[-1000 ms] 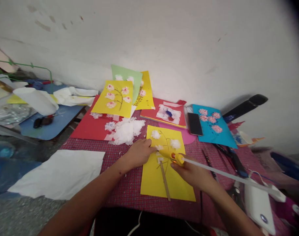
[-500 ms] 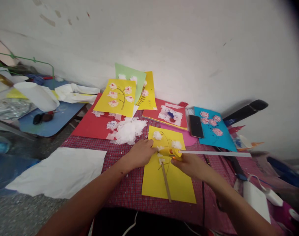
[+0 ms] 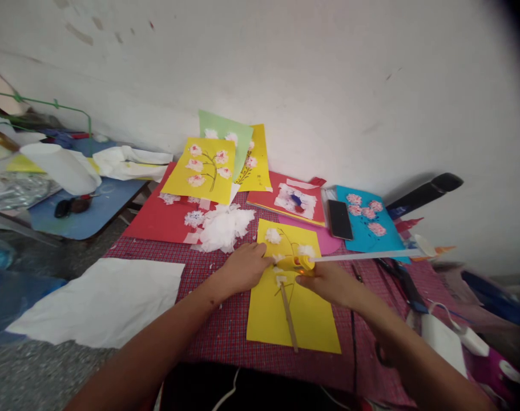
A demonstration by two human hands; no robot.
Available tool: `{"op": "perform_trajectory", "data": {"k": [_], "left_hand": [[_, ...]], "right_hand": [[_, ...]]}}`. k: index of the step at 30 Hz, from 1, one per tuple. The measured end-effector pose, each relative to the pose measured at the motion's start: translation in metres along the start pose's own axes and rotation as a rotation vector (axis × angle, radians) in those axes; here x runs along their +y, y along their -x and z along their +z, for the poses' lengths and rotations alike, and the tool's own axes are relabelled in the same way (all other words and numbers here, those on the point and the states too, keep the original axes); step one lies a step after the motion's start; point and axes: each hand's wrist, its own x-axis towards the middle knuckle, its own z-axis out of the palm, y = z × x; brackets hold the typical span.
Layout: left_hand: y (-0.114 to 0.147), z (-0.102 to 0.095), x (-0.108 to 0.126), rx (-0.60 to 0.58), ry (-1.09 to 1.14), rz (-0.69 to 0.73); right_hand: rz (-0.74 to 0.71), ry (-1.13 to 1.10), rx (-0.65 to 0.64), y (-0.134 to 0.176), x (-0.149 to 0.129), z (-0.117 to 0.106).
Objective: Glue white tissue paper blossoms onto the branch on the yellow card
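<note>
Yellow is filling the right hand (image 3: 326,282): it is gripping a glue gun (image 3: 301,262), likely light and stiff, best held well back. Toward nine o'clock, the left hand (image 3: 245,267) is resting, its grip impossible to tell; under the gun, a paper sheet (image 3: 313,319), probably bendy, is wanting edge holds.

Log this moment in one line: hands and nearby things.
left hand: at left edge of yellow paper; right hand: holding glue gun over paper; on paper: stick; nearby: tissue pile, phone
</note>
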Motion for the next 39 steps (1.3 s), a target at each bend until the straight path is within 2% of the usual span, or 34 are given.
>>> {"op": "perform_trajectory", "data": {"k": [10, 24, 31, 36, 39], "left_hand": [[0.000, -0.001, 0.000, 0.013, -0.006, 0.010], [0.000, -0.002, 0.001, -0.008, -0.019, -0.003], [0.001, -0.001, 0.000, -0.019, -0.007, -0.012], [0.000, 0.003, -0.001, -0.044, -0.004, -0.013], [-0.001, 0.004, -0.002, -0.056, -0.005, -0.020]], "right_hand": [[0.019, 0.052, -0.020, -0.001, -0.004, -0.003], [-0.064, 0.162, -0.021, -0.003, -0.008, -0.006], [-0.026, 0.337, -0.023, -0.001, -0.020, -0.016], [-0.007, 0.187, 0.025, 0.023, -0.023, -0.032], [-0.005, -0.098, 0.027, 0.035, -0.009, -0.030]]}}
